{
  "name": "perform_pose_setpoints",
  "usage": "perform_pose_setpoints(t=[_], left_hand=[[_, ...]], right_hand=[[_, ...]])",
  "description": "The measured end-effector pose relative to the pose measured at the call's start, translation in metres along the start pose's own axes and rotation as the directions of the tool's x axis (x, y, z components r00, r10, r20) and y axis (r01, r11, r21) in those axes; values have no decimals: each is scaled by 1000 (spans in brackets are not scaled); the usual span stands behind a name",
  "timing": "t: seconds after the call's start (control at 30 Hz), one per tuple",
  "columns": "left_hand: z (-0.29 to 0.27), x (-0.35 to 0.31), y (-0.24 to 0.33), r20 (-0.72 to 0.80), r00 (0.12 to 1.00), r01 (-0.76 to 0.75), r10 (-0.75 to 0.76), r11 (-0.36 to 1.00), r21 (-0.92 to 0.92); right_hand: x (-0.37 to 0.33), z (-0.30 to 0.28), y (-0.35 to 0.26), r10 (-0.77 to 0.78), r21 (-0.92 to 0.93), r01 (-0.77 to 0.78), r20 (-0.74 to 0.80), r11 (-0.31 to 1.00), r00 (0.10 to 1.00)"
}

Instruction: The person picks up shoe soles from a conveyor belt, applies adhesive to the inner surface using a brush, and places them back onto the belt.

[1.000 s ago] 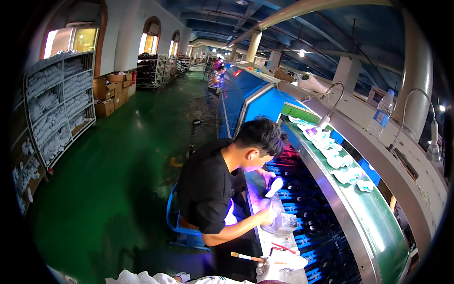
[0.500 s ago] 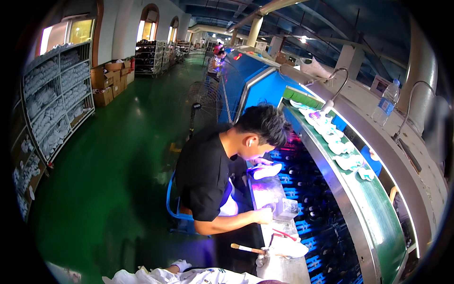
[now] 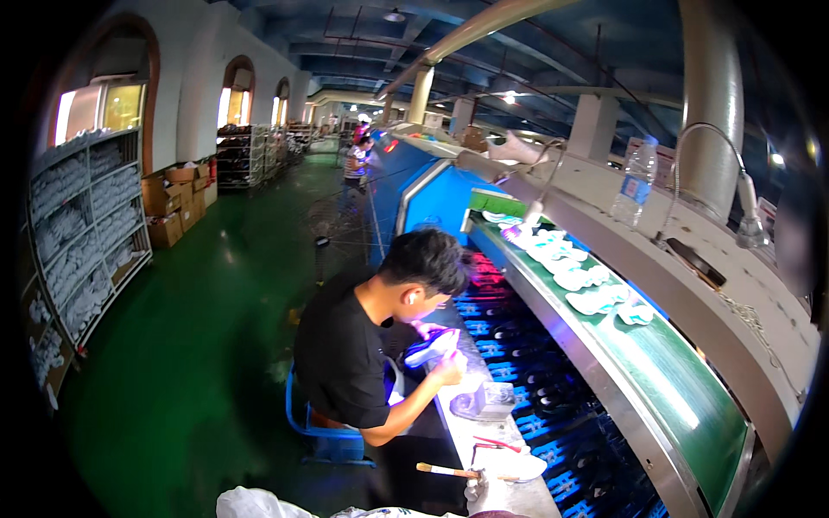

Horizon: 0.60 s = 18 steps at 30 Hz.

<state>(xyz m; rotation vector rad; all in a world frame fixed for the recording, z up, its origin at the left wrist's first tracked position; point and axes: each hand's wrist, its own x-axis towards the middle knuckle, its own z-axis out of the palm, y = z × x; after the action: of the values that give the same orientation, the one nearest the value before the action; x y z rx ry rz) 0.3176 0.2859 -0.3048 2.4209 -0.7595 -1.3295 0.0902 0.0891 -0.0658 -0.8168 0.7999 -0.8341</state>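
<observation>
At the lower edge my right hand [image 3: 475, 489], in a pale glove, has its fingers closed around the wooden handle of a brush [image 3: 445, 470]. The brush's brown bristles point left, over the edge of the work ledge [image 3: 531, 501]. Just right of the hand lies a white shoe part [image 3: 522, 467], its exact kind unclear. A thin red stick-like tool [image 3: 496, 444] lies beyond it. My left hand is out of view; bunched white cloth [image 3: 250, 502] shows at the bottom.
A seated co-worker [image 3: 341, 345] in black handles a shoe [image 3: 430, 347] beside a clear block [image 3: 494, 400]. Blue-lit racks [image 3: 553, 401] run along the ledge. A green conveyor [image 3: 665, 388] carries white shoe parts [image 3: 579, 274]. Shelving [image 3: 91, 224] stands left.
My view has shifted. My gloved left hand has dropped out of sight. The co-worker's near hand has risen from the ledge to the shoe. My right hand still holds the brush.
</observation>
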Motion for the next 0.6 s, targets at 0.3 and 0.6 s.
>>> perform_pose_setpoints(t=[0.3,0.6], left_hand=[[-3,5,69,9,994,-112,112,992,56],[2,9,119,25,986,-168,166,981,96]], right_hand=[[-3,-65,-80,-774,-443,709,51,549,631],[17,-154,-220,-899,-806,427,437,-409,-36]])
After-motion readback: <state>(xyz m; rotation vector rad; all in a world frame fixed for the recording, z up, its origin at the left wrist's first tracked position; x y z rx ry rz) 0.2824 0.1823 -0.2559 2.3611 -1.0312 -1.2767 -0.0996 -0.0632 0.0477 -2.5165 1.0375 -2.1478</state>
